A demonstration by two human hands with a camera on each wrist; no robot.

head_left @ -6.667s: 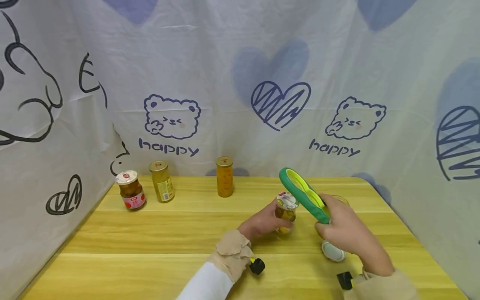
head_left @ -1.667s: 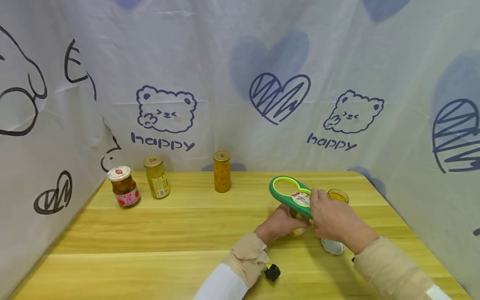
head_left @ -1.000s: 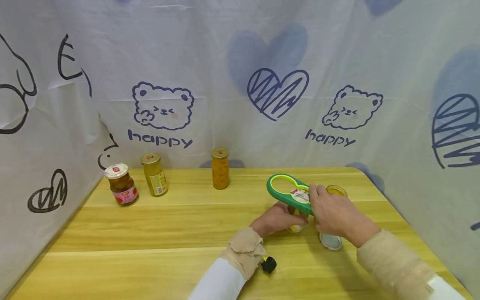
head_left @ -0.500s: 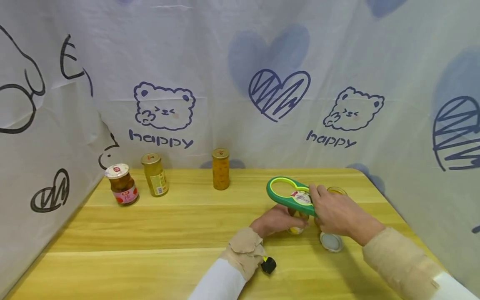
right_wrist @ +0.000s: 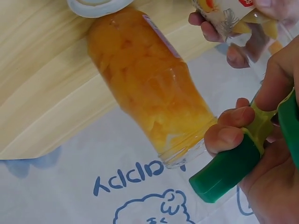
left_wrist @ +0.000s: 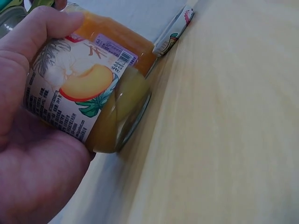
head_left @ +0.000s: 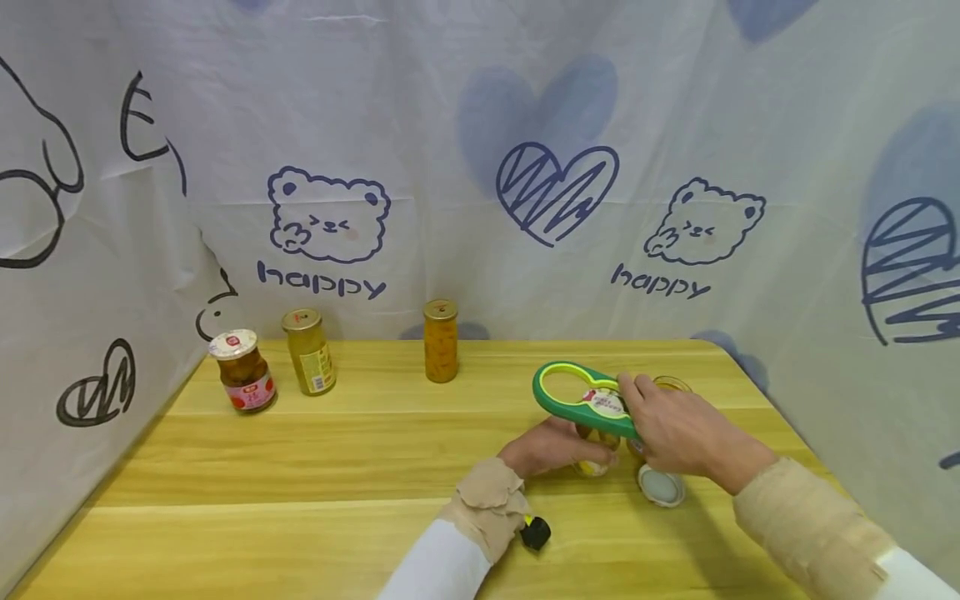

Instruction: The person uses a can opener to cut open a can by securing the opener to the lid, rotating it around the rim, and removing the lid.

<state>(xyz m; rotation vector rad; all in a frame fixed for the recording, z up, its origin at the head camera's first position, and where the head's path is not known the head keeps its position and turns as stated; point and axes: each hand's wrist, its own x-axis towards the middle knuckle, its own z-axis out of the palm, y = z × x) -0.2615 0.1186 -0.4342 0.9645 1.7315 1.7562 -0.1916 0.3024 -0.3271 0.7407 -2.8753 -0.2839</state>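
Note:
My left hand [head_left: 555, 448] grips a glass jar of yellow fruit pieces [left_wrist: 84, 88] with a peach label, standing on the table. In my right hand [head_left: 678, 425] is a green jar opener [head_left: 581, 414] with a yellow-green inner edge. It lies nearly flat over the jar's top, and the printed white lid [head_left: 603, 402] shows in its narrower opening. The right fingers curl round its handle [right_wrist: 229, 172]. Behind the right hand stands a lidless jar of orange fruit [right_wrist: 140, 84], mostly hidden in the head view.
A loose white lid [head_left: 660, 486] lies upside down just in front of the right hand. At the back left stand a jar with a pink label [head_left: 250, 383] and a gold-lidded yellow jar [head_left: 311, 358]. Another orange jar [head_left: 441, 346] stands at the back middle, before the printed curtain.
The opener, raised and tilted beside the jar at first, has come down over its lid. Over the last second the right hand has swung its handle slightly toward me; the left hand keeps its grip.

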